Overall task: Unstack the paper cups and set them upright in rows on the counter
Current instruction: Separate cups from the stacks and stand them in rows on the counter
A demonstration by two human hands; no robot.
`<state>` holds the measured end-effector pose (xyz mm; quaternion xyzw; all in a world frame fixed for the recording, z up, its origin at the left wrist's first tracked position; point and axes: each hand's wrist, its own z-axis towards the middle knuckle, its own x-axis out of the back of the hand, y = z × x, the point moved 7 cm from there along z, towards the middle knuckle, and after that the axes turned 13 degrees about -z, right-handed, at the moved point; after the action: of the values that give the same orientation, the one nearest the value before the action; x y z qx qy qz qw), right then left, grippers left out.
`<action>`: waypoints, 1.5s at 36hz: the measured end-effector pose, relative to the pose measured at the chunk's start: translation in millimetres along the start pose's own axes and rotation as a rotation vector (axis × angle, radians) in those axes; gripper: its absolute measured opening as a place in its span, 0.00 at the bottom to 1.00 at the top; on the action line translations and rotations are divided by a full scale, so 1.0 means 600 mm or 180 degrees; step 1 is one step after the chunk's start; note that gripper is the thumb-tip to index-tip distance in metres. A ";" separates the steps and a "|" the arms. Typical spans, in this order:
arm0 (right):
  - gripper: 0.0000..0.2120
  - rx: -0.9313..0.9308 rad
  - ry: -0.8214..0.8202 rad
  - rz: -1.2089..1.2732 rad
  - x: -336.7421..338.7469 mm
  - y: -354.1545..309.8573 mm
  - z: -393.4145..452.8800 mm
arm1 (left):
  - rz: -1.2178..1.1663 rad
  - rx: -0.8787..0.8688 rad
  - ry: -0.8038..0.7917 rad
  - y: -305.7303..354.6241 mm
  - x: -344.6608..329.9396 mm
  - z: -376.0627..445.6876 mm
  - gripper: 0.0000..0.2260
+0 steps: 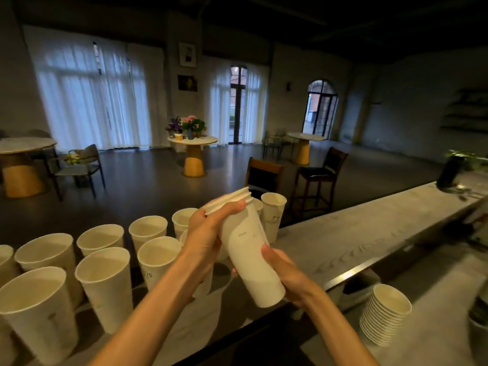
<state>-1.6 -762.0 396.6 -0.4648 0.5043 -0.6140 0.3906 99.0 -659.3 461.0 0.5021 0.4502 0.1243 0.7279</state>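
Note:
A short stack of white paper cups (248,249) is tilted in the air above the counter, rims up and to the left. My right hand (285,276) grips its lower body from the right. My left hand (208,231) clasps the rims at the top, thumb on the outermost rim. Several white cups stand upright in two rows on the counter (356,233): the near row's closest cup (39,315) is at the far left, and the far row ends with a cup (273,215) just behind the stack. My left forearm hides some cups in the middle.
A second stack of nested cups (384,313) stands on a lower steel surface at the right. A dark vase with a plant (450,169) sits at the counter's far right end. Two bar chairs (319,175) stand beyond the counter.

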 end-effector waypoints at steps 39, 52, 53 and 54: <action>0.31 0.0163 -0.0334 -0.0883 0.144 0.097 0.146 | 0.3021 -0.1846 0.0987 0.046 -0.083 0.089 0.28; 0.38 -0.0385 -0.0056 -0.0692 0.083 0.201 0.173 | 0.2642 -0.2430 0.1640 0.185 -0.050 0.066 0.18; 0.37 -0.0369 -0.0072 -0.0643 0.079 0.201 0.176 | 0.2631 -0.2426 0.1641 0.184 -0.047 0.065 0.18; 0.37 -0.0306 -0.0085 -0.0606 0.074 0.203 0.180 | 0.2609 -0.2428 0.1642 0.183 -0.044 0.064 0.20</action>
<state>92.1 -854.6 291.0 -0.5370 0.4814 -0.6172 0.3144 144.0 -648.8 571.0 0.2923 0.3059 0.6637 0.6169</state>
